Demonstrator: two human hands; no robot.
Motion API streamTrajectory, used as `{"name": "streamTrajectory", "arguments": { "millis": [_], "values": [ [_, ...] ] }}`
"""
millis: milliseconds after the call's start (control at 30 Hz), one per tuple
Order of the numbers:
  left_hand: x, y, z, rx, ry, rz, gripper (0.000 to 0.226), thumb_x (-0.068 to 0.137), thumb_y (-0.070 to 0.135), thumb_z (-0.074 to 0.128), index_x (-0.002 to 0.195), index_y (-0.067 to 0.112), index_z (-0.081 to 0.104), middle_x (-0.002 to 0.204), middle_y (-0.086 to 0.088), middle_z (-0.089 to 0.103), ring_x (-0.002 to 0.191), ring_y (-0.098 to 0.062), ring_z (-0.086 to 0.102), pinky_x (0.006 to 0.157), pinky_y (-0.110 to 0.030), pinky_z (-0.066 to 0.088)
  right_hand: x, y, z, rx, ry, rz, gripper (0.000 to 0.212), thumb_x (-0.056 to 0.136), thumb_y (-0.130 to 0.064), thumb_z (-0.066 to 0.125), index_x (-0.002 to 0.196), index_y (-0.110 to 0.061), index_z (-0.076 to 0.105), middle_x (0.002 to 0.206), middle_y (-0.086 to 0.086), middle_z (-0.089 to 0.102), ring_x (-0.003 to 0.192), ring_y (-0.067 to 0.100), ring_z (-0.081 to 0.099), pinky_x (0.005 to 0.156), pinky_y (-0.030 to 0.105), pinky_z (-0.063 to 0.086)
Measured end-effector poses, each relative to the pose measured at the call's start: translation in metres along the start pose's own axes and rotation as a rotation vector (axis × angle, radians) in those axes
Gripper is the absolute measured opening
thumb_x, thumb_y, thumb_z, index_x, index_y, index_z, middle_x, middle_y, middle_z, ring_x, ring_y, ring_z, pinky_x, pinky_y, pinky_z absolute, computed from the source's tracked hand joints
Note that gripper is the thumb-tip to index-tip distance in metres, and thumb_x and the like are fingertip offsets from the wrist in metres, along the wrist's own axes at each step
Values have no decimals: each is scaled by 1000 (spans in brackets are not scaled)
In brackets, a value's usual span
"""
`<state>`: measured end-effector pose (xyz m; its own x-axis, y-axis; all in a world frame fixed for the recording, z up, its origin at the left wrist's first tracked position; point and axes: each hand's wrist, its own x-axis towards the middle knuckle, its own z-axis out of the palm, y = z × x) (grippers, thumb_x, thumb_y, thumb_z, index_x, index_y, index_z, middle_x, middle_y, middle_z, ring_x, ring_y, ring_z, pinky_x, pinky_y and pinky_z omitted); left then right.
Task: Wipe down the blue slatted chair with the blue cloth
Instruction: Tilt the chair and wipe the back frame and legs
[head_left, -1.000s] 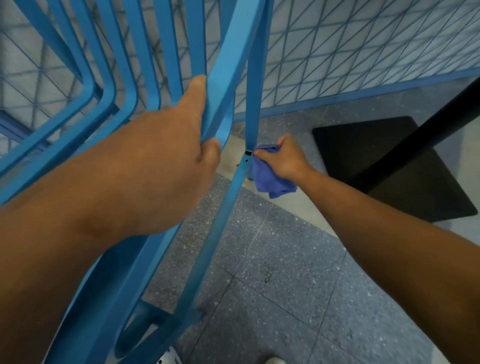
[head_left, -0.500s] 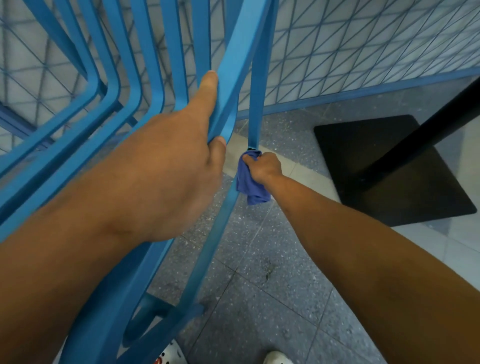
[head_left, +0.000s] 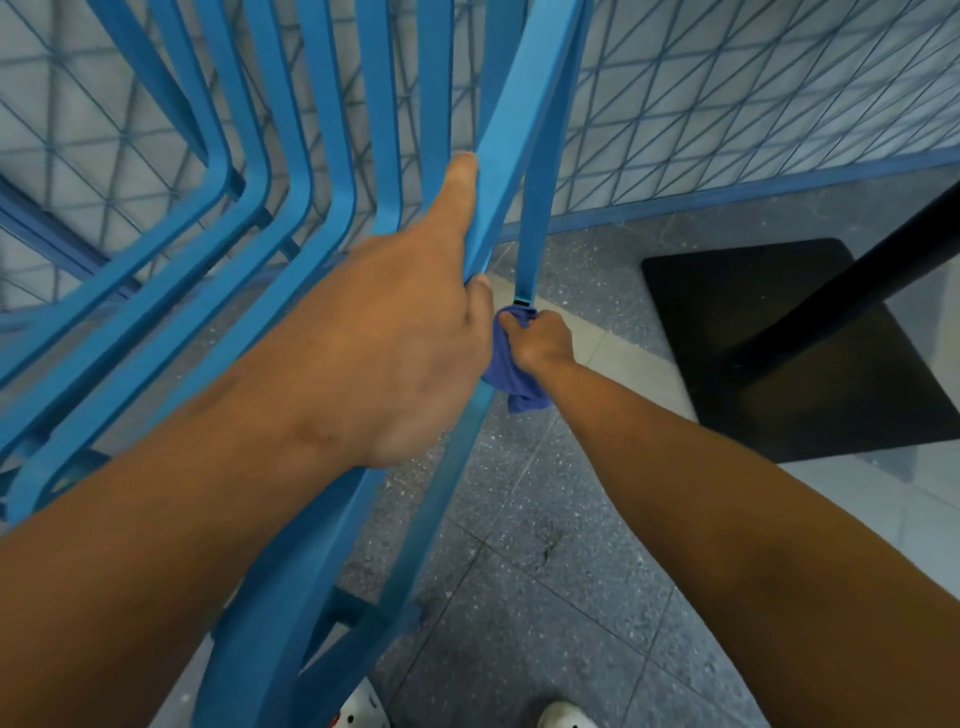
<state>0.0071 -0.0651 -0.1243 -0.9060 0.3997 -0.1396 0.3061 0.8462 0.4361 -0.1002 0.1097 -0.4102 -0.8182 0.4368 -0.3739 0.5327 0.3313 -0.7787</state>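
No container is seen; the floor (head_left: 519, 597) is laid in grey speckled tiles with a paler strip beside a wall (head_left: 727, 93) patterned in blue diagonal lines, and a black table base (head_left: 779, 353) with its dark post is set at the right; two white shoes (head_left: 566, 716) are glimpsed at the bottom edge. The blue slatted chair (head_left: 311, 208) is tipped across the left of the view; its outer bar is gripped by the left hand (head_left: 395, 332), thumb laid along the edge. The blue cloth (head_left: 506, 364) is bunched in the right hand (head_left: 540, 340), fingers curled round it, and is pressed against a thin chair bar just beside the left hand.
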Motion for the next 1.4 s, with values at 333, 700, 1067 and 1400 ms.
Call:
{"name": "streamTrajectory", "arguments": {
  "millis": [333, 700, 1067, 1400],
  "values": [
    [-2, 3, -6, -105, -43, -57, 68, 108, 35, 36, 159, 41, -8, 70, -2, 63, 53, -15, 60, 49, -30, 51, -6, -3, -1, 12, 7, 64, 47, 96, -47, 60, 120, -6, 63, 119, 13, 68, 107, 32, 65, 81, 31, 46],
    [0, 1, -3, -171, -45, -40, 69, 108, 31, 38, 159, 40, -8, 70, -4, 62, 44, -9, 53, 42, -25, 44, 4, -13, -8, -72, 34, 23, 52, 97, -48, 59, 125, -5, 62, 120, 12, 67, 108, 32, 65, 87, 34, 50],
    [-1, 2, -2, -157, -48, -45, 69, 108, 32, 37, 159, 41, -8, 79, -6, 65, 52, -14, 56, 45, -24, 46, 4, -17, -12, -92, 97, -13, 36, 104, -35, 45, 121, -9, 62, 122, 14, 67, 108, 32, 63, 84, 33, 46],
    [-2, 5, -6, -125, -51, -55, 68, 108, 31, 36, 159, 40, -8, 81, -5, 65, 63, -17, 63, 67, -39, 55, -5, -20, -20, -50, 144, -155, 38, 102, -39, 50, 113, -6, 66, 111, 14, 70, 99, 31, 66, 77, 33, 48]
  ]
}}
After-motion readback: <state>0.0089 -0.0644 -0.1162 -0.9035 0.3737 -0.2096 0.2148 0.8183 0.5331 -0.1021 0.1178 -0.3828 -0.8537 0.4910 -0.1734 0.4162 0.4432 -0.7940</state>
